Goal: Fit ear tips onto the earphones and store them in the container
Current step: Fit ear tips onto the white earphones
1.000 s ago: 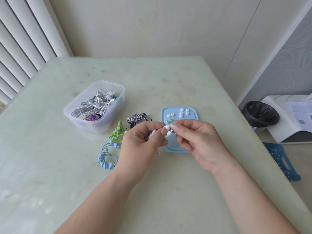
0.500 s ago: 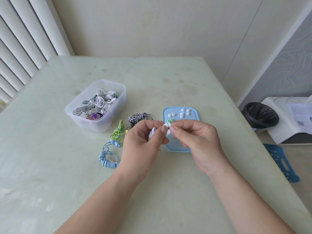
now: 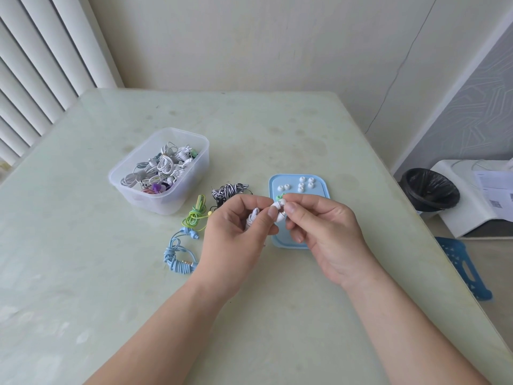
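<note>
My left hand (image 3: 236,232) grips a white earphone (image 3: 279,212) with its coiled white cord tucked in the palm. My right hand (image 3: 324,229) pinches a white ear tip at the earbud's end, thumb and forefinger pressed to it. Both hands hover over the near left corner of a blue lid (image 3: 319,184) that carries several white ear tips (image 3: 305,184) and a green one (image 3: 280,196). The clear plastic container (image 3: 191,173) of stored earphones stands at the left.
Three coiled earphones lie on the pale green table (image 3: 277,129): striped black-and-white (image 3: 229,190), green (image 3: 195,215) and light blue (image 3: 177,254). Off the table's right edge are a black-lined bin (image 3: 429,190), a white unit (image 3: 477,195) and a blue stool (image 3: 463,262).
Both hands stay together over the lid's corner; my right fingers have shifted slightly on the ear tip against the earbud. Nothing else moved.
</note>
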{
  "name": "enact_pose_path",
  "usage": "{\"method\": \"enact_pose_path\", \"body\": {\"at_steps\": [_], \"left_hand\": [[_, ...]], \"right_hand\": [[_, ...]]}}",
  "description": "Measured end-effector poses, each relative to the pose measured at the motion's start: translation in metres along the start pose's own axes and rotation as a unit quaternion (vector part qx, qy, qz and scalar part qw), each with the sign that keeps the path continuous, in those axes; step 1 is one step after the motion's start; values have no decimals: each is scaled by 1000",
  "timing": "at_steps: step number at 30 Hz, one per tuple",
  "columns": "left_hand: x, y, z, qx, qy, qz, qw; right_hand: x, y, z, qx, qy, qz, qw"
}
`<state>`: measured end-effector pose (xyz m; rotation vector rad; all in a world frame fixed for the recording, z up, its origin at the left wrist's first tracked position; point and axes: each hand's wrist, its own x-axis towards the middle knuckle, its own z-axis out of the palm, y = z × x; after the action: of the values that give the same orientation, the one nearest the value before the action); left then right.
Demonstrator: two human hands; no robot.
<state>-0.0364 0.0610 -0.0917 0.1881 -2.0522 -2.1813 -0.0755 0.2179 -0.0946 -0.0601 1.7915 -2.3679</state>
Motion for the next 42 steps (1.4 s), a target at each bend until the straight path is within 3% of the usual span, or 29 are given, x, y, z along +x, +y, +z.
{"method": "enact_pose_path", "body": {"at_steps": [7,21,30,42], "left_hand": [[-1,1,1,-7,-4,-4,1000],[0,2,2,-3,6,-6,1000],[-1,5,4,-24,0,0,1000],[1,2,-2,-7,11,-9,1000]], "right_hand": [[0,-3,1,63,-11,25,998],[1,5,0,-43,-17,-25,999],[-4,-1,6,0,5,-15,1000],[-10,-1,7,-84,-8,-97,992]]}}
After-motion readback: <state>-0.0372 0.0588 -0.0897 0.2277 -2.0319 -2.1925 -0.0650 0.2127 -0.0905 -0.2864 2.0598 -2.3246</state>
